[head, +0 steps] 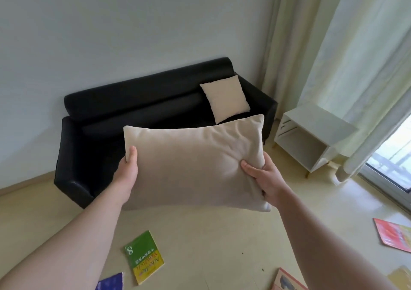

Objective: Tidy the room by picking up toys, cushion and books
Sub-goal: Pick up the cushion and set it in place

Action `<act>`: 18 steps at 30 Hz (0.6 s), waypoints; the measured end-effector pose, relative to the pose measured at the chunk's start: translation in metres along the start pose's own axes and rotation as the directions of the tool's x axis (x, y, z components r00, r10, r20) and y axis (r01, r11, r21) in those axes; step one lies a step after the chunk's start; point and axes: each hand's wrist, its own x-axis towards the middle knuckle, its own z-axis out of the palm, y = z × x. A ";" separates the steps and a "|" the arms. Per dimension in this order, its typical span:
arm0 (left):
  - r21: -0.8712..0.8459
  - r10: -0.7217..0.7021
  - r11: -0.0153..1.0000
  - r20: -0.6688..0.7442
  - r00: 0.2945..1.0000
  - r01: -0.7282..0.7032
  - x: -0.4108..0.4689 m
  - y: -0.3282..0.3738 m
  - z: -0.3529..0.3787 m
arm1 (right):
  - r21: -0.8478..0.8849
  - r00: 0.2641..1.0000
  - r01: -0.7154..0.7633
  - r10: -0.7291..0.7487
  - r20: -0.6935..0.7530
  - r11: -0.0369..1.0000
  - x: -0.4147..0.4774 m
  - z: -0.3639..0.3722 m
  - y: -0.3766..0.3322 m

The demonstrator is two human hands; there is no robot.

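Note:
I hold a beige cushion (pixel 191 163) in the air in front of a black sofa (pixel 133 109). My left hand (pixel 126 169) grips its left edge, thumb on the front. My right hand (pixel 264 178) grips its lower right side, thumb pressing into the fabric. A second beige cushion (pixel 225 98) leans on the sofa's right end. Books lie on the floor: a green and yellow one (pixel 143 256), a blue one (pixel 111 282), a red one (pixel 392 234) and a pink one (pixel 287 280).
A white open side table (pixel 311 138) stands right of the sofa. Pale curtains (pixel 347 56) hang at the right, beside a glass door (pixel 393 151). A white wall runs behind the sofa. The floor is pale beige.

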 end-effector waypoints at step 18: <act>-0.117 -0.260 0.958 0.042 0.965 0.263 0.346 0.103 0.018 | -0.552 0.982 -0.138 0.042 -0.183 0.822 0.328 0.179 -0.042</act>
